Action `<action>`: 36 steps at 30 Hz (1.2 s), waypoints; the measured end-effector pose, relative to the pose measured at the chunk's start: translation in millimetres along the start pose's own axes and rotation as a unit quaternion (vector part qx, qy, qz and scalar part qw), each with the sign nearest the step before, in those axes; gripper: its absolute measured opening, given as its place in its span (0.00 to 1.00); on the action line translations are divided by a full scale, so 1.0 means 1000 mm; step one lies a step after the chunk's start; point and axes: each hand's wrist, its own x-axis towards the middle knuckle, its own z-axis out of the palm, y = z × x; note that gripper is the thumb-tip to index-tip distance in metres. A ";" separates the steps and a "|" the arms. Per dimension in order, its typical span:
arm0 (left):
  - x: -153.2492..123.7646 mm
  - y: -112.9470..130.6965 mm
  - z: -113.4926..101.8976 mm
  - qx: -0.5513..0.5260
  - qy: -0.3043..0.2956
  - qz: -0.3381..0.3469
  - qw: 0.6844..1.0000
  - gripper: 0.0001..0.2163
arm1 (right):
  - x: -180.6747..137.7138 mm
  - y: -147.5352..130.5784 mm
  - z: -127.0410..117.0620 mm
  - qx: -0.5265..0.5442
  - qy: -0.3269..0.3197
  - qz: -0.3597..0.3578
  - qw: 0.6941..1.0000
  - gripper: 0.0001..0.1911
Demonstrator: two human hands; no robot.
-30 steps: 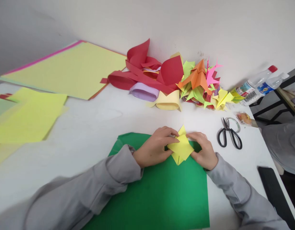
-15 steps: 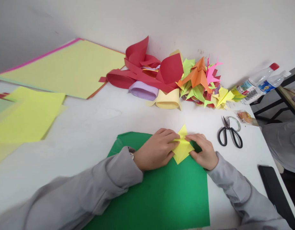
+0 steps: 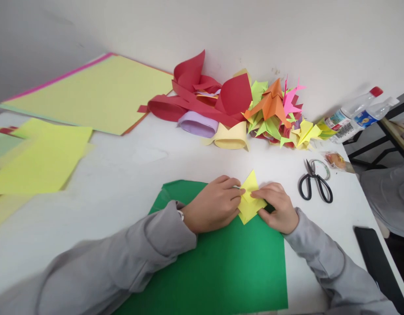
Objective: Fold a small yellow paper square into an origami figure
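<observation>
Both hands, left hand (image 3: 212, 206) and right hand (image 3: 276, 210), pinch the yellow folded paper (image 3: 250, 202) between them.

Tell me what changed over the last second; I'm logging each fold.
The yellow paper got narrower: its lower flaps were folded in, and the right hand shifted left over it. The left hand stayed pressing its left side. Green sheet and scissors unchanged.

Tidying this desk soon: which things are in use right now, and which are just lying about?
In use: left hand, right hand, yellow folded paper, green sheet.

Lying about: scissors, paper pile, bottles, yellow sheets, phone.
</observation>
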 end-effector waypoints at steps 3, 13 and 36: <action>0.001 0.001 0.000 -0.008 -0.016 0.003 1.000 0.07 | 0.000 -0.001 0.000 -0.012 -0.006 -0.007 1.000 0.20; 0.004 0.002 -0.001 -0.010 -0.020 0.022 1.000 0.07 | 0.002 -0.004 -0.003 -0.063 -0.047 -0.022 0.997 0.27; 0.001 -0.010 0.007 -0.108 0.116 -0.066 0.985 0.08 | 0.000 0.004 -0.002 -0.092 0.117 0.009 0.989 0.21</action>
